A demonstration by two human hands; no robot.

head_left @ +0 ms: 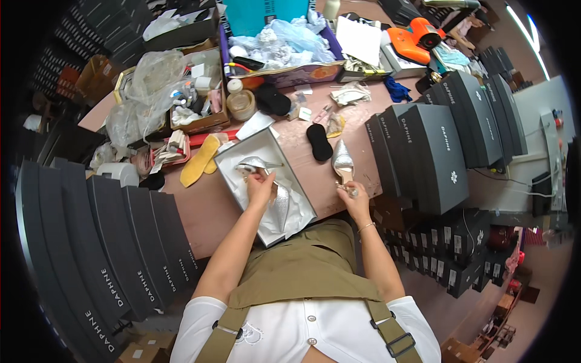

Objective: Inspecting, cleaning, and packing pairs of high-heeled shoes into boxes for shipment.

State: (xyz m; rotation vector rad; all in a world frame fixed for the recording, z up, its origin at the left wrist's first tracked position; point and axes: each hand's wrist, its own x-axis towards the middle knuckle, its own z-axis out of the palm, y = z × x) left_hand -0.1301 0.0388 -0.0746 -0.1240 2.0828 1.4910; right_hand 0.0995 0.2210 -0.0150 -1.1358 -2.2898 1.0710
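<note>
My left hand (260, 186) is over an open grey shoebox (310, 213) lined with white paper, its fingers closed on a silver high-heeled shoe (253, 162). Below that hand, another silver pointed shoe (278, 210) lies on the paper inside the box. To the right of the box, my right hand (355, 197) grips the back end of a pointed silver shoe (342, 158), whose toe points away from me over the pink table (209, 221). Just left of that toe lies a black insole-shaped pad (319, 143).
Dark shoeboxes stand in rows at the left (115, 242) and right (433, 151). Yellow insoles (200, 162) lie left of the open box. Farther back are a jar (241, 104), a purple-edged carton (290, 77) of crumpled plastic, a blue cloth (397, 89) and an orange tool (411, 43).
</note>
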